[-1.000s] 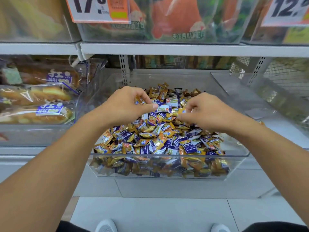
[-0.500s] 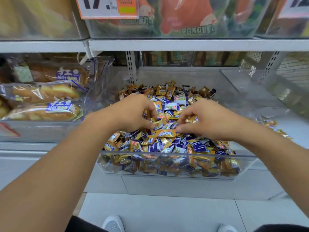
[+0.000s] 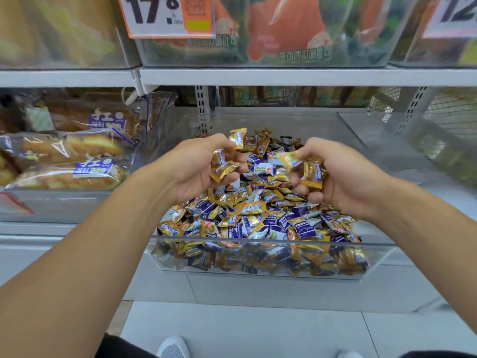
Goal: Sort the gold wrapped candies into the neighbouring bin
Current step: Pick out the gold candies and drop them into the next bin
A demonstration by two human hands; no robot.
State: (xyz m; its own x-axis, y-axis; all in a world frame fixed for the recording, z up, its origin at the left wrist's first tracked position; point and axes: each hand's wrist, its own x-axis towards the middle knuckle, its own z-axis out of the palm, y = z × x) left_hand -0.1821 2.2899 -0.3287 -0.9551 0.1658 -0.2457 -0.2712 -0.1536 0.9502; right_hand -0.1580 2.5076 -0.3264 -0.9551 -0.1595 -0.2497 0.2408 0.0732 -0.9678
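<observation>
head view:
hands: both raised above the candy heap, palms turned inward and facing each other.
left hand (image 3: 196, 169): fingers curled round several gold wrapped candies (image 3: 223, 169), one more pinched at the fingertips.
right hand (image 3: 335, 174): fingers curled round a small bunch of gold candies, one pinched between thumb and forefinger.
candy bin (image 3: 271, 257): clear, holding a mixed heap of gold and purple wrapped sweets below the hands.
neighbouring bin (image 3: 402, 151): clear, just to the right of the candy bin; contents cannot be told.
bread loaves (image 3: 69, 148): bagged, in the bin to the left.
price tag (image 3: 165, 16): on the shelf above.
</observation>
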